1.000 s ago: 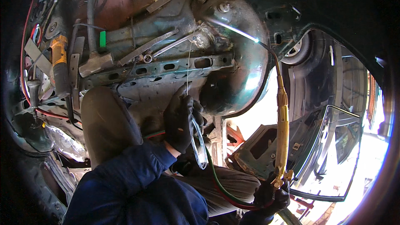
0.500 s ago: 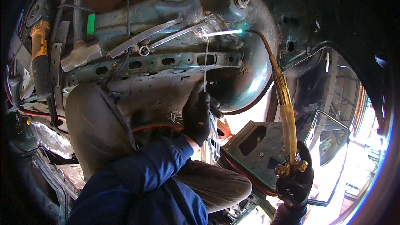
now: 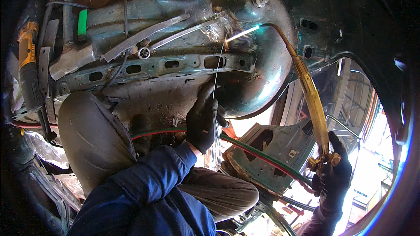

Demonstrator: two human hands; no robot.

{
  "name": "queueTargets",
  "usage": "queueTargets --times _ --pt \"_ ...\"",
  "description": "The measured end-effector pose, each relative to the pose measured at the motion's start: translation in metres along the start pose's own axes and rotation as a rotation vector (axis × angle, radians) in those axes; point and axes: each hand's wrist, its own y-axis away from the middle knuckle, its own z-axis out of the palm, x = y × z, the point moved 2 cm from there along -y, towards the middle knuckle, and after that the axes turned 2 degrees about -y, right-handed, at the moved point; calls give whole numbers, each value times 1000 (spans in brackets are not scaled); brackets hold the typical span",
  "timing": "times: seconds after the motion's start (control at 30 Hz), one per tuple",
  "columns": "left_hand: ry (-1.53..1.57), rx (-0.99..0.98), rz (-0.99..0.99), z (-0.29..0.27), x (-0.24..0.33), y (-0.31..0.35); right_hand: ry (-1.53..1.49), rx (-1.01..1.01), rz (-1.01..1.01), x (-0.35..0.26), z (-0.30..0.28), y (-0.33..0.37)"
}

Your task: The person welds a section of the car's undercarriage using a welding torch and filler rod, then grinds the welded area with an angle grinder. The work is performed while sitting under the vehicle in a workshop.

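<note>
- Gripping a thin wire [image 3: 218, 67] near the flame [image 3: 243, 34], left hand [image 3: 204, 121] closed: probably light, springy; best held low.
- Right hand [image 3: 334, 175] grasps the torch [image 3: 316, 105] at its valves [image 3: 323, 161], nozzle [image 3: 282, 36] before domed panel [image 3: 273, 72]: likely weighty, rigid.

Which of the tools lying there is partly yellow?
The power tool at the far left, yellow above black; the hammer and wrench look grey.

Inside the fingers of the left hand [image 3: 203, 122], part of the wire [image 3: 216, 78] is hidden. Below the fingers of the right hand [image 3: 335, 168], the forearm [image 3: 324, 218] is cut off.
</note>
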Motion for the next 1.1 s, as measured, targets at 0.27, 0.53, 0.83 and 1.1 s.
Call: queueTargets --times 0.27,0.53,0.83,1.1 --pt "59 -33 -77 -3 -12 7 200 -142 255 -80 15 -28" --pt "35 -2 -78 0 -13 6 192 -217 98 -82 24 -43" --pt "97 -7 -117 0 -17 1 261 -188 -37 -84 24 -54" --pt "112 16 -119 2 -17 2 333 -178 0 -98 26 -64"
